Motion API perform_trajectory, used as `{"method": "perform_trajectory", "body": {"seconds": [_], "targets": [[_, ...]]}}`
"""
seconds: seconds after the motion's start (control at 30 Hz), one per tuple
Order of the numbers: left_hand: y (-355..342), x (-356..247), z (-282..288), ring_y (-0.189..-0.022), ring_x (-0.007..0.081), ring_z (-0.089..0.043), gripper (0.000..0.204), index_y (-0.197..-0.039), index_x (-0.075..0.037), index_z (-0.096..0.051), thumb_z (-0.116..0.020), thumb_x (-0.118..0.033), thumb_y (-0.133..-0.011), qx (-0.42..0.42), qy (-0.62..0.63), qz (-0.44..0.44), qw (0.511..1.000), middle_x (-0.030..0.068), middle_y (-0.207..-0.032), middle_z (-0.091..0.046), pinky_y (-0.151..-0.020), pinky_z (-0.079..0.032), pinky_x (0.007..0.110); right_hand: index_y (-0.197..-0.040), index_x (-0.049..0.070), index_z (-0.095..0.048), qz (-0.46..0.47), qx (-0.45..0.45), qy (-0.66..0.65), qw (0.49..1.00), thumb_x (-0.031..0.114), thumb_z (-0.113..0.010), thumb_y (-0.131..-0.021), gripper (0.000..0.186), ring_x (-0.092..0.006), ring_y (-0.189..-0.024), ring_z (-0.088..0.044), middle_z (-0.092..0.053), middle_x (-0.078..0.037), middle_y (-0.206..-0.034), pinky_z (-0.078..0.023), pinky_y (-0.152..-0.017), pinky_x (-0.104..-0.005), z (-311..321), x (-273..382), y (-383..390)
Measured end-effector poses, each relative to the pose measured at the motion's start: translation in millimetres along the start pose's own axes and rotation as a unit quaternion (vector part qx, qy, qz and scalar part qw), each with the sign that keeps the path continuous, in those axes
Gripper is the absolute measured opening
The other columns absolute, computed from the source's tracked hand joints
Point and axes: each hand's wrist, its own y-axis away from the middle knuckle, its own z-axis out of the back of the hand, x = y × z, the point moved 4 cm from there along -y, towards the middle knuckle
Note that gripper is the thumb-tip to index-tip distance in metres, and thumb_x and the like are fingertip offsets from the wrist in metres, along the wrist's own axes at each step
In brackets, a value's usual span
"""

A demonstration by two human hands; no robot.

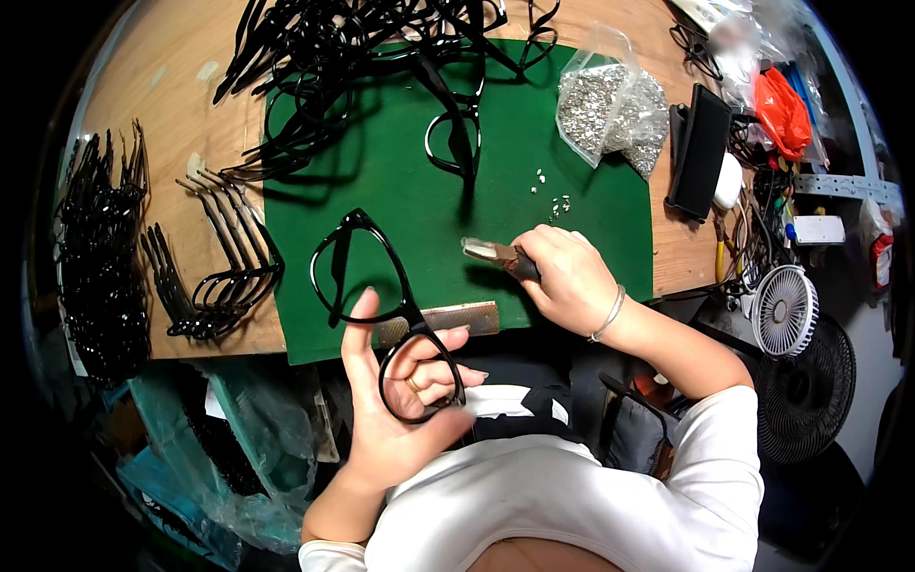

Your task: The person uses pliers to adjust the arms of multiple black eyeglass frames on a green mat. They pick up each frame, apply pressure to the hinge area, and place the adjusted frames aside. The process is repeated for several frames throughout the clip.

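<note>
My left hand [396, 410] holds a black eyeglass frame [408, 310] by its near rim, its fingers showing through the lens opening. The frame is tilted above the mat's front edge and has no lenses in it. In my right hand [572, 276] is a pair of pliers [500, 254], gripped by dark handles, with the pale jaws pointing left toward the frame. Small silvery pieces [560, 204] lie loose on the green mat [400, 172] just beyond the right hand. Under the frame, a worn metal bar [457, 319] sits at the mat's near edge.
A heap of black eyeglass frames [334, 57] covers the back. More frames [229, 286] stand stacked at left beside a dense black pile [103, 257]. A bag of silvery pieces [610, 105] lies at the back right, near a black stand [699, 153] and a white fan [784, 310].
</note>
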Motion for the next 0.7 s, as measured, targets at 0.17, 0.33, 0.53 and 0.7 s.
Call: {"method": "perform_trajectory", "body": {"seconds": [0.17,0.33,0.53,0.7], "targets": [[6.9,3.7,9.3,-0.087,0.0181,-0.056,0.028,-0.103,-0.004,-0.034,-0.049,-0.019,-0.086,-0.006,0.031,0.123,0.992,0.0169,-0.105,-0.049,-0.075,-0.046,0.030,-0.084,0.003,-0.049,0.005,0.014,0.028,0.999,0.004,-0.059,-0.066,0.020,-0.0284,-0.074,-0.051,-0.050,-0.011,-0.075,-0.039,-0.065,-0.0351,-1.9,3.4,-2.5],[5.1,12.6,-3.7,-0.073,0.0144,-0.058,0.020,-0.102,0.003,-0.036,-0.045,0.000,-0.085,-0.065,-0.068,0.042,0.995,0.0149,-0.093,-0.055,-0.067,-0.048,0.026,-0.085,-0.001,-0.048,-0.045,0.020,-0.224,0.973,0.006,-0.057,-0.071,0.018,-0.0316,-0.072,-0.053,-0.051,-0.015,-0.076,-0.042,-0.063,-0.0366,24.9,34.2,-2.7],[-2.6,11.2,-16.0,-0.080,0.0186,-0.058,0.050,-0.123,-0.001,-0.023,-0.045,0.010,-0.079,-0.055,-0.148,-0.037,0.987,0.0180,-0.099,-0.051,-0.072,-0.048,0.026,-0.084,0.000,-0.048,-0.111,-0.021,-0.517,0.849,0.013,-0.057,-0.081,0.016,-0.0103,-0.060,-0.051,-0.053,-0.006,-0.072,-0.043,-0.054,-0.0255,10.8,60.0,-2.6],[-3.7,10.1,-15.8,-0.078,0.0180,-0.059,0.052,-0.122,-0.002,-0.024,-0.045,0.012,-0.077,-0.039,-0.158,-0.017,0.987,0.0175,-0.099,-0.051,-0.071,-0.049,0.026,-0.083,0.002,-0.049,-0.209,0.099,-0.680,0.696,0.018,-0.059,-0.081,0.018,-0.0043,-0.059,-0.047,-0.051,0.000,-0.067,-0.040,-0.053,-0.0188,4.4,59.4,-6.9]]}}
